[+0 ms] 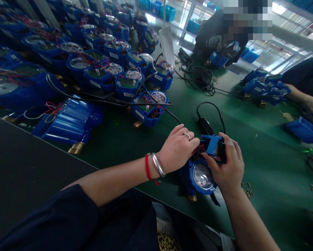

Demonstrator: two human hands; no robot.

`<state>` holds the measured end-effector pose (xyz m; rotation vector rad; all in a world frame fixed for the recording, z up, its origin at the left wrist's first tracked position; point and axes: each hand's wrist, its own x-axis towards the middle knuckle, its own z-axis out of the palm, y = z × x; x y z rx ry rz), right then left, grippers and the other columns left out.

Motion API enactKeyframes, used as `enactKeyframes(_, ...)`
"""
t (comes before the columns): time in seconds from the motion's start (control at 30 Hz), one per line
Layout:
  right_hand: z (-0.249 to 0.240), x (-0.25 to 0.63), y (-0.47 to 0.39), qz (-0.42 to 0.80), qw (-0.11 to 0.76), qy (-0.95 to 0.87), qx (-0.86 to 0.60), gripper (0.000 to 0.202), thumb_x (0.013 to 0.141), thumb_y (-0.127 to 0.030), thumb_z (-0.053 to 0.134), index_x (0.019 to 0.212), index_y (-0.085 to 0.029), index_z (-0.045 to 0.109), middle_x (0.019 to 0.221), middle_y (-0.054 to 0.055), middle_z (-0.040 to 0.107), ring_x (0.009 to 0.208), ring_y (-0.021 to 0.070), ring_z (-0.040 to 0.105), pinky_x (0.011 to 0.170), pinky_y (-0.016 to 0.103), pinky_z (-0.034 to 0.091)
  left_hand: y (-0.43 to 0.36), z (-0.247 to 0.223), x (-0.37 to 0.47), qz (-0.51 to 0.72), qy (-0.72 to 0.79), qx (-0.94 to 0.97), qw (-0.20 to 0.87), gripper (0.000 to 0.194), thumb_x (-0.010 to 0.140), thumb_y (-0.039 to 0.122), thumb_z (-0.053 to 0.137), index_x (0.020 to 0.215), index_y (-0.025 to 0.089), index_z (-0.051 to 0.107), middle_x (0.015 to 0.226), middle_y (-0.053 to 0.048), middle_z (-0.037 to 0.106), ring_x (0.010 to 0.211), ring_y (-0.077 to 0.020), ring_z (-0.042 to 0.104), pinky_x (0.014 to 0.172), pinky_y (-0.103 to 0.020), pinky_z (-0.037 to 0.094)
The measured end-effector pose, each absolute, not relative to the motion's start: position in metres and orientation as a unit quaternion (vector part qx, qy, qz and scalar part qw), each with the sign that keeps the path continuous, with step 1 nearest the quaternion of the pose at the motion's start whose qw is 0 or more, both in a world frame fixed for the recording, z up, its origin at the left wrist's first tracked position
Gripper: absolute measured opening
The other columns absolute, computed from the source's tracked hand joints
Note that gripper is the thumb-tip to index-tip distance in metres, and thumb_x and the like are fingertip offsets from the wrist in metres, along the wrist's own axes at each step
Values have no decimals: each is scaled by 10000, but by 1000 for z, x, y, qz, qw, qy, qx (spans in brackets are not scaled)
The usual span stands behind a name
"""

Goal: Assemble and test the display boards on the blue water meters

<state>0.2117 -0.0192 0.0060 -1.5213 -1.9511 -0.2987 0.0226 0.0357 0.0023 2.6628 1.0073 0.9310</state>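
In front of me on the green bench lies a blue water meter (202, 176) with a round clear dial and a brass pipe end. My right hand (231, 167) grips a small blue plastic box (211, 143), tilted up above the dial, thumb on the near side and fingers round the far edge. Thin red and dark wires (201, 149) run beneath the box. My left hand (181, 146) is closed at the wires by the box's left side; its fingertips are hidden, so what they pinch does not show clearly.
Many blue meters with loose wires (99, 69) crowd the left and back of the green bench (114, 153). Black cables (203, 78) coil behind my hands. Two co-workers sit across and at right, near more meters (266, 87). Small screws (247, 191) lie beside my right wrist.
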Motion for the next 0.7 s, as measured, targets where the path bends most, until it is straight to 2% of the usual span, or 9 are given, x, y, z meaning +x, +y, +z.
enactKeyframes(0.17, 6, 211, -18, -124, 318, -744, -575, 676, 839, -485, 659, 1400, -155, 475, 1203, 153, 607, 1093, 296, 587, 942, 453, 491, 30, 0, 17, 323, 274, 905, 35, 159, 953, 199, 494, 902, 154, 638, 1080, -51, 654, 1034, -191, 565, 1148, -377, 355)
enactKeyframes(0.33, 6, 211, -19, -133, 321, -740, -576, 677, 833, -472, 674, 1399, -153, 482, 1188, 151, 605, 1070, 287, 596, 924, 443, 503, 23, -1, 7, 333, 255, 904, 84, 279, 989, 236, 419, 1020, 112, 667, 1135, -93, 665, 1029, -180, 600, 1104, -377, 414)
enactKeyframes(0.43, 6, 210, -19, -132, 319, -741, -576, 687, 831, -473, 674, 1408, -160, 471, 1195, 149, 603, 1080, 292, 593, 929, 453, 500, 22, -1, 5, 354, 257, 890, 132, 305, 1001, 255, 412, 967, 136, 691, 1061, -68, 701, 961, -151, 624, 1099, -364, 413)
enactKeyframes(0.57, 6, 209, -19, -131, 320, -742, -574, 688, 832, -466, 673, 1413, -163, 465, 1194, 147, 604, 1084, 292, 593, 930, 452, 500, 24, 1, 6, 337, 277, 885, 162, 356, 1011, 318, 420, 831, 150, 677, 911, -46, 719, 848, -148, 630, 965, -344, 471)
enactKeyframes(0.7, 7, 209, -19, -128, 313, -740, -582, 691, 827, -453, 683, 1410, -149, 471, 1199, 158, 601, 1098, 296, 588, 935, 448, 501, 25, 4, 12, 332, 306, 876, 167, 209, 995, 264, 459, 996, 135, 624, 852, -31, 701, 813, -160, 627, 916, -334, 474)
